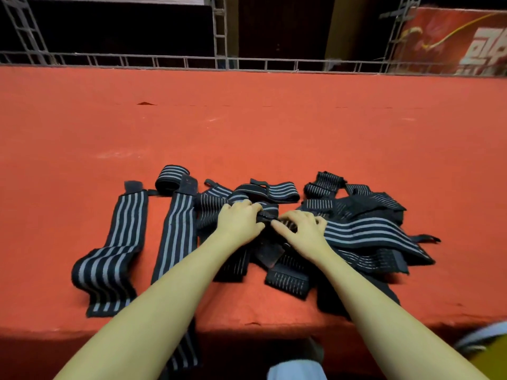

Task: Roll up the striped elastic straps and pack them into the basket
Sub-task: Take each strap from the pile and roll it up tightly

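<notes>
Several black straps with grey stripes lie on the red cloth surface. One rolled strap stands behind two flat straps, one at the far left and one beside it. A tangled pile of straps lies to the right. My left hand and my right hand meet over the middle of the pile, fingers curled on the end of a strap. No basket shows clearly.
The red surface's front edge runs just below the straps, and one strap hangs over it. A metal truss rail borders the far side. A red banner stands at the back right. A yellow and white object sits at the lower right.
</notes>
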### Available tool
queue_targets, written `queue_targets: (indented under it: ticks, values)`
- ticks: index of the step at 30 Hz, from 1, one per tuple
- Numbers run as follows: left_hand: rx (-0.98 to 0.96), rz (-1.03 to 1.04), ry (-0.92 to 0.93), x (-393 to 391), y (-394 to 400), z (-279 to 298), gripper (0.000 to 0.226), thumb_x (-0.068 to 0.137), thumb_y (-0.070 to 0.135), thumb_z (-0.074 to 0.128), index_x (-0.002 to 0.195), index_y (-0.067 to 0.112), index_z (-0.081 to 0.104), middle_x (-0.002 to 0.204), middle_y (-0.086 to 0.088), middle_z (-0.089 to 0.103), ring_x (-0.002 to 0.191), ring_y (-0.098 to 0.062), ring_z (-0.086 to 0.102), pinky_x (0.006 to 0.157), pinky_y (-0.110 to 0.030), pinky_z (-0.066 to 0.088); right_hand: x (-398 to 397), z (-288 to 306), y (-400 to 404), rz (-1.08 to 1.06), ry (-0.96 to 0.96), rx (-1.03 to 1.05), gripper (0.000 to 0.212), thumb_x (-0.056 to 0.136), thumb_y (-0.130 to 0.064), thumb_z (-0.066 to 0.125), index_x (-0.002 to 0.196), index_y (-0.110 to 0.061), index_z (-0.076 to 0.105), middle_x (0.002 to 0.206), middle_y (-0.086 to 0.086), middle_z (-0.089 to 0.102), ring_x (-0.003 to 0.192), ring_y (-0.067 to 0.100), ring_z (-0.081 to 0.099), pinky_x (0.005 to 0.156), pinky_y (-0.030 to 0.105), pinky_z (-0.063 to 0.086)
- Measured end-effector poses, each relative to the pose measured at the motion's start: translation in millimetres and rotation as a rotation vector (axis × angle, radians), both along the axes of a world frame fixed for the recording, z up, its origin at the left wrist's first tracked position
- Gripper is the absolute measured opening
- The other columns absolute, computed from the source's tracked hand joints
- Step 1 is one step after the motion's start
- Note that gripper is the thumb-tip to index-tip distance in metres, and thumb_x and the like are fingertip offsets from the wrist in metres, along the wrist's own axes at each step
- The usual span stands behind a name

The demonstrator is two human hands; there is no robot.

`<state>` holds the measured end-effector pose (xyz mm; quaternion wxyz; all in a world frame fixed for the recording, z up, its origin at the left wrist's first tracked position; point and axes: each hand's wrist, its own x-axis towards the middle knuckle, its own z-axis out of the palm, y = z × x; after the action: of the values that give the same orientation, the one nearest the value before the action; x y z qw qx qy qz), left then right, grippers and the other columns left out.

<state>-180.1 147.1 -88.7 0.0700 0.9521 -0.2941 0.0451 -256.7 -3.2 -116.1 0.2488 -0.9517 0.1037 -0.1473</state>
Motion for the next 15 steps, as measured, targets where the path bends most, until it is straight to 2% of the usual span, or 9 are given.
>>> queue_targets:
  ticks: [2, 5, 8, 11, 13, 15]
  values:
    - [-0.039, 0.03, 0.009, 1.9, 2.9, 1.5, 0.05, 0.089, 0.038, 0.051, 0.137, 0.025, 0.044, 0.133, -0.002, 0.049, 0.125, -0.023, 0.044, 0.1, -0.04, 0.032, -0.6, -4.0, 1.9, 0.041, -0.031, -0.079, 0.032, 0.088, -0.053, 0.056, 0.108, -0.029, 0.062, 0.107, -0.018, 0.056, 0.113, 0.008, 0.043, 0.089, 0.029, 0.012]
    - [-0.111, -0.053, 0.024, 1.2, 6.1, 1.1, 0.057, 0.087, 0.038, 0.055, 0.141, 0.027, 0.038, 0.14, -0.002, 0.044, 0.129, -0.024, 0.041, 0.102, -0.04, 0.031, 1.1, -6.3, 7.1, -0.049, -0.166, -0.166, 0.015, 0.092, -0.026, 0.054, 0.097, -0.019, 0.066, 0.099, -0.007, 0.065, 0.1, 0.02, 0.055, 0.088, 0.034, 0.017]
    - [-0.183, -0.174, 0.083, -2.0, 12.2, 7.6, 0.069, 0.086, 0.035, 0.058, 0.146, 0.037, 0.024, 0.151, -0.001, 0.026, 0.137, -0.026, 0.029, 0.108, -0.046, 0.025, 2.8, 5.3, 11.2, -0.178, -0.315, -0.053, 0.023, 0.091, -0.01, 0.05, 0.103, -0.017, 0.068, 0.099, -0.003, 0.069, 0.095, 0.022, 0.058, 0.087, 0.033, 0.019]
    - [-0.225, -0.224, 0.123, -5.7, 14.7, 21.1, 0.067, 0.091, 0.037, 0.053, 0.145, 0.048, 0.014, 0.155, -0.002, 0.014, 0.136, -0.029, 0.023, 0.111, -0.048, 0.019, 9.0, 26.0, 13.4, -0.229, -0.4, 0.039, 0.032, 0.093, -0.007, 0.045, 0.113, -0.019, 0.066, 0.106, -0.003, 0.07, 0.096, 0.019, 0.058, 0.082, 0.029, 0.017]
    - [-0.283, -0.207, 0.099, -6.3, 11.2, 30.6, 0.063, 0.093, 0.034, 0.049, 0.146, 0.045, 0.016, 0.153, -0.003, 0.018, 0.131, -0.031, 0.03, 0.11, -0.045, 0.024, 14.0, 37.7, 13.9, -0.237, -0.441, 0.084, 0.034, 0.094, -0.008, 0.044, 0.116, -0.02, 0.065, 0.111, -0.004, 0.069, 0.101, 0.016, 0.058, 0.081, 0.025, 0.014]
    - [-0.325, -0.168, 0.019, -7.7, 4.2, 39.0, 0.061, 0.094, 0.026, 0.043, 0.148, 0.036, 0.017, 0.147, -0.005, 0.031, 0.12, -0.032, 0.042, 0.102, -0.042, 0.035, 18.0, 49.0, 14.3, -0.242, -0.486, 0.159, 0.035, 0.094, -0.006, 0.044, 0.118, -0.019, 0.065, 0.116, -0.003, 0.067, 0.107, 0.015, 0.057, 0.086, 0.023, 0.016]
